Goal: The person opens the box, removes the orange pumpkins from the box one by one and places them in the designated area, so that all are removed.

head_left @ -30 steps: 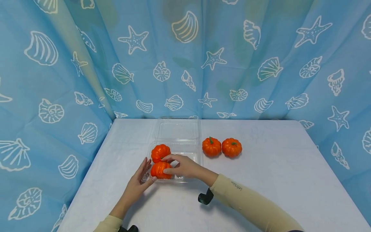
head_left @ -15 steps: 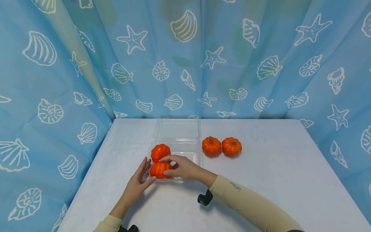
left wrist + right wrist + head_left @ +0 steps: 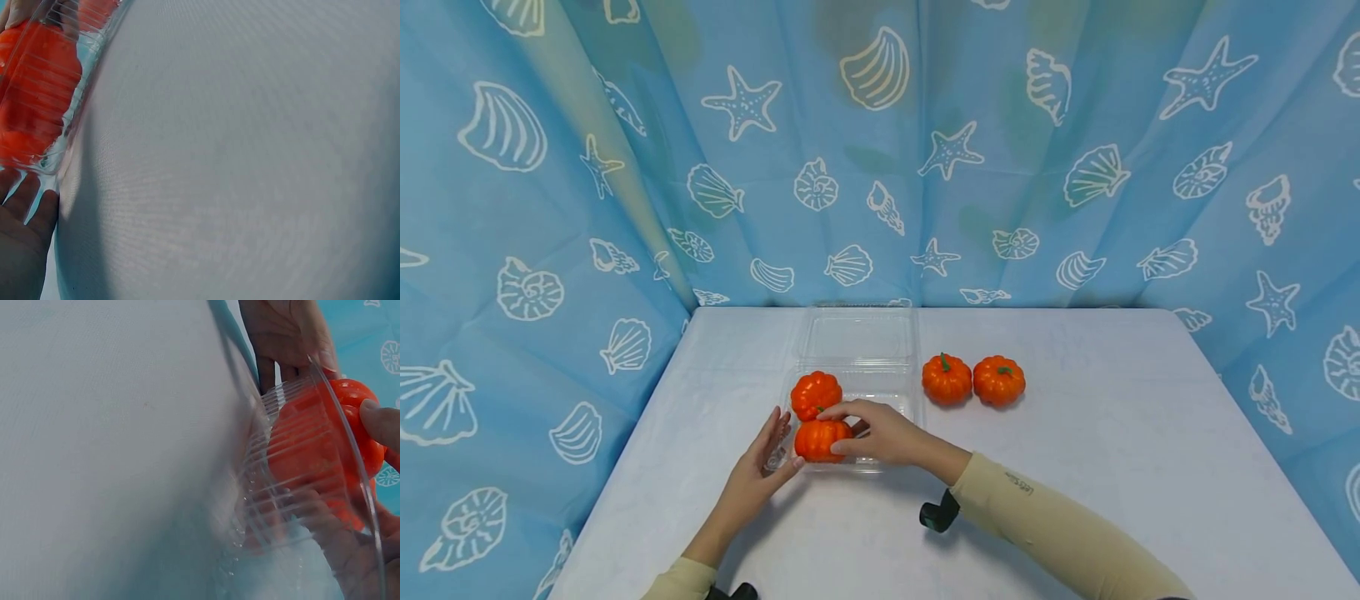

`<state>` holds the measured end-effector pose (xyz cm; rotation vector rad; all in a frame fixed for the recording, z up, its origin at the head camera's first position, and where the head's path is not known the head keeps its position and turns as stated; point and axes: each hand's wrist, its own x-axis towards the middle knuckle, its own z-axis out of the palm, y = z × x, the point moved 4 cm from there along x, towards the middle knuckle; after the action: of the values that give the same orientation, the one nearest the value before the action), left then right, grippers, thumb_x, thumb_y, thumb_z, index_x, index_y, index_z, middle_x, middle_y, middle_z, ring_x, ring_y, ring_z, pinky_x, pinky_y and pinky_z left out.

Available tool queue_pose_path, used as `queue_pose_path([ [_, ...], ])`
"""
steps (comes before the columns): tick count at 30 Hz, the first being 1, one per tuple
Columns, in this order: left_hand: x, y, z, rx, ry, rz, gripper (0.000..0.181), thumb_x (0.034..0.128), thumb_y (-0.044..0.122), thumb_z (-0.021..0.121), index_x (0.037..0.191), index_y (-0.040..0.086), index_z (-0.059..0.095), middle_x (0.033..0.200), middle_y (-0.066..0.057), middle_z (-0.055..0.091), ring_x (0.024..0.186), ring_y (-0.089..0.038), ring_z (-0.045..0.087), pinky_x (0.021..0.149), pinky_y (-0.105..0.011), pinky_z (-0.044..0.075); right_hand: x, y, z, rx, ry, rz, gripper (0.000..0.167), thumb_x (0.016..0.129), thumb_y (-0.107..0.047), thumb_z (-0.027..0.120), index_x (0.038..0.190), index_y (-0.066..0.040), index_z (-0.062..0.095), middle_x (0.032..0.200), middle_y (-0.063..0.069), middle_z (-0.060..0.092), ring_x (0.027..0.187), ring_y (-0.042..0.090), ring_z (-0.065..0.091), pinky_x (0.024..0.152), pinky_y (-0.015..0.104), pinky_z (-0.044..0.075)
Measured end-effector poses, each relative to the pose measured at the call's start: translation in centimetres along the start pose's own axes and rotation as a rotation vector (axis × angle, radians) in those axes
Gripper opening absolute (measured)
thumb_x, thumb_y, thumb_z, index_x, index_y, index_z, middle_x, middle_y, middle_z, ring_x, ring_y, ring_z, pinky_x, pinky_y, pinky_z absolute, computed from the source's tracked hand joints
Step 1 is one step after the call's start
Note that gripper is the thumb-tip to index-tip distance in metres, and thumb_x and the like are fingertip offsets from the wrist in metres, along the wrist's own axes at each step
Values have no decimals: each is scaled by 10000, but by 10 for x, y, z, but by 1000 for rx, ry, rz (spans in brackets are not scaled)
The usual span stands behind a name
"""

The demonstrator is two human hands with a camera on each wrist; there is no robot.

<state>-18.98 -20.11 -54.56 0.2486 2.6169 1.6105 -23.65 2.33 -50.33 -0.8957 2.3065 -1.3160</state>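
In the head view, a clear plastic clamshell box [image 3: 901, 406] stands with its lid laid back on the white table. Inside its left half are two small orange pumpkins, a back pumpkin [image 3: 814, 393] and a front pumpkin [image 3: 820, 443]. My right hand [image 3: 883, 433] grips the front pumpkin from the right, thumb on the near side and fingers over its far side. At the box's left end my left hand [image 3: 751, 479] rests against the wall, fingers fairly straight and thumb by the front corner. Through the ribbed wall, the right wrist view shows the gripped pumpkin [image 3: 357, 397] inside the box.
Two more orange pumpkins, a nearer-to-box pumpkin [image 3: 947, 380] and a right pumpkin [image 3: 999, 382], sit side by side right of the box. The open lid [image 3: 861, 337] reaches toward the table's back edge. A blue shell-print curtain [image 3: 970, 208] hangs behind and at the sides.
The front pumpkin and my right hand have shifted slightly to the right within the last half second. My left hand stays where it was.
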Motion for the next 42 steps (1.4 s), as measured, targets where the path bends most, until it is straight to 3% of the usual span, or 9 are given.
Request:
queue_pose_path([
  [14,0,1,1,-15,-1,-21,939,917,316,769,1643,160,193,1609,-89,385,1483,-300,353,1188,-582,221,-11,2,-13,-24,-6,22,473,940,-261,752,1394,-236,621,1417,-8,591,1098,181,672,938,259,551],
  [33,-1,4,1,-7,4,3,901,931,273,758,1637,147,212,1613,-86,381,1481,-290,357,1198,-537,209,-27,-7,-26,-38,63,-40,484,937,-260,752,1400,-231,617,1380,14,589,1155,210,634,918,259,562],
  [42,-1,3,1,-8,10,17,903,931,274,758,1635,127,213,1614,-96,375,1479,-299,355,1192,-538,218,-35,-4,-41,-26,129,-44,486,941,-314,743,1407,-308,602,1388,-32,573,1188,187,613,966,315,553],
])
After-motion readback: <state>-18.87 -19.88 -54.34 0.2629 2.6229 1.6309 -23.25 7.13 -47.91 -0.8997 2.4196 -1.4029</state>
